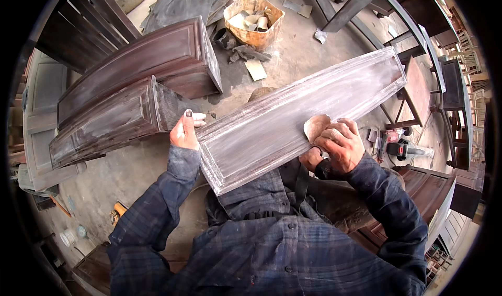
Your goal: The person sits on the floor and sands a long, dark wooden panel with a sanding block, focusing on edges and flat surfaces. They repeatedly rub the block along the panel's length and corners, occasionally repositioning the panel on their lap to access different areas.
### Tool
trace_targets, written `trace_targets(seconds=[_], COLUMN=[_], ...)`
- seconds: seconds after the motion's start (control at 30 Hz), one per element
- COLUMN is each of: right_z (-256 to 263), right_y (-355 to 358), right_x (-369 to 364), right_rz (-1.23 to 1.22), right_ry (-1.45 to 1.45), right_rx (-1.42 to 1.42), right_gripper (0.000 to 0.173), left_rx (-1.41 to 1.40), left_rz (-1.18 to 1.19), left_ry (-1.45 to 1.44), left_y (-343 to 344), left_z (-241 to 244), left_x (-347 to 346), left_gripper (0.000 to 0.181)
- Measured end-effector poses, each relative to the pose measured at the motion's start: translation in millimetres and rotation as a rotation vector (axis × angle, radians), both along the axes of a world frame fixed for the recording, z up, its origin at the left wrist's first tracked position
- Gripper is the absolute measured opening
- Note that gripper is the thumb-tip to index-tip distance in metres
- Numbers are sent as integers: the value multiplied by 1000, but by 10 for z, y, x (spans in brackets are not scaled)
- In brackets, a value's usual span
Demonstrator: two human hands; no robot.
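Observation:
A long wooden drawer front (274, 135) with moulded edges and whitish dust slants across my lap, its far end up to the right. My left hand (185, 133) holds its left end, thumb up, the palm side partly hidden. In my right hand (341, 143) is a curled piece of sandpaper (317, 128), pinched against the panel's near edge. Just below that edge, a partly hidden bit of skin with a dark strap (311, 158) shows; I cannot tell what it is.
Two dark wooden drawers (137, 64) (106, 127) stand on the left. Beyond the panel sits a tub (254, 33) of sandpaper scraps. A cordless power tool (410, 150) and a red power tool (392, 136) lie at right. Dark furniture frames (349, 9) stand at upper right.

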State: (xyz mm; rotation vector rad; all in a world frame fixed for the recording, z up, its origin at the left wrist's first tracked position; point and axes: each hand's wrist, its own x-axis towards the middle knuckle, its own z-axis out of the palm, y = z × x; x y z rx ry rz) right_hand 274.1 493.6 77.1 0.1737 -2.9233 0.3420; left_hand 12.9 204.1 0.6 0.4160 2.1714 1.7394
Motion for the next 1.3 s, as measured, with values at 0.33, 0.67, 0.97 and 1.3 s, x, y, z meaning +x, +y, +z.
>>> trace_targets(seconds=[0.33, 0.67, 0.97, 1.3], right_z=[-104, -89, -156, -33], right_y=[-534, -1658, -748, 203], right_x=[-137, -677, -186, 170], right_rz=[60, 341, 86, -116], right_ry=[72, 117, 46, 48], right_rx=[-79, -111, -143, 86], right_gripper=[24, 16, 27, 42], left_rx=[-45, -102, -91, -484], left_rz=[-34, -99, -91, -517], left_ry=[-21, 57, 70, 866], left_y=[4, 7, 41, 302], left_z=[38, -26, 23, 327], left_x=[21, -35, -26, -11], left_gripper=[52, 44, 38, 26])
